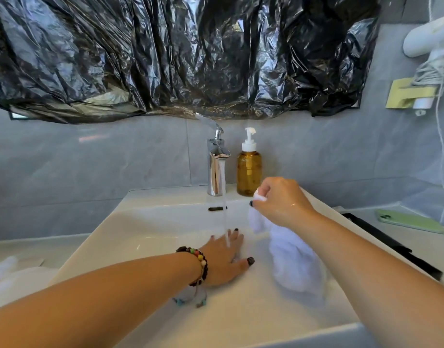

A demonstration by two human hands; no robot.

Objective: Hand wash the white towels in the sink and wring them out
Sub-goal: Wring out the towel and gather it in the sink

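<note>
Head view: the faucet (217, 167) at the sink's (150, 222) back edge is running, its stream landing on the left hand (222, 259), which lies flat in the basin with fingers spread. The right hand (282, 200) is raised near the back right of the basin, its fingers pinching a corner of 1 white towel (291, 257), which hangs down into the sink beside the stream, not under it. A soap bottle (249, 172) stands just beside the faucet.

The task looks early: the towel seems barely wetted, no suds show, and scrubbing, rinsing and wringing are all left. White cloth (5, 275) at the tabletop's left edge may be more towels, but it is blurred and cut off. The drain is hidden, and whether the basin holds water is hard to make out.
</note>
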